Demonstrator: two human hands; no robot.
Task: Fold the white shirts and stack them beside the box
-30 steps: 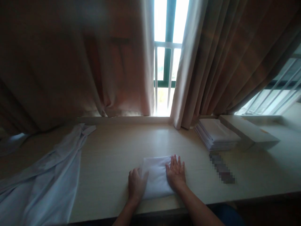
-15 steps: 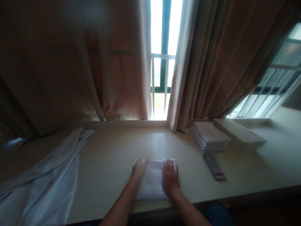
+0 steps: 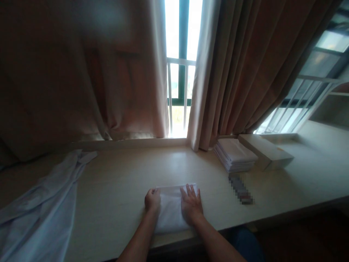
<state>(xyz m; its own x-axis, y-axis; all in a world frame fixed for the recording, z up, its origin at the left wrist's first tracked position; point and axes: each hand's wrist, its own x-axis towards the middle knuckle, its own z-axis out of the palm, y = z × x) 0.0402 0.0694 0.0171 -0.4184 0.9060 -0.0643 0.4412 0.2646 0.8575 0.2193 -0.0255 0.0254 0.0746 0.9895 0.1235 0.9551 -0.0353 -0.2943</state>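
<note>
A folded white cloth lies on the pale table near its front edge, between my two hands. My left hand is closed at the cloth's upper left edge, its fingers curled and the thumb side against the fabric. Flat on the right part of the cloth rests my right hand, fingers spread. The underside of the left fingers is hidden.
Loose white fabric spreads over the table's left side. At the back right stand a stack of folded white cloths and a pale box. A blurred-out item lies before the stack. Curtains hang behind the table.
The view has turned slightly right, so everything sits farther left. My left fingers have curled in more at the cloth's edge; my right fingers have spread wider on top.
</note>
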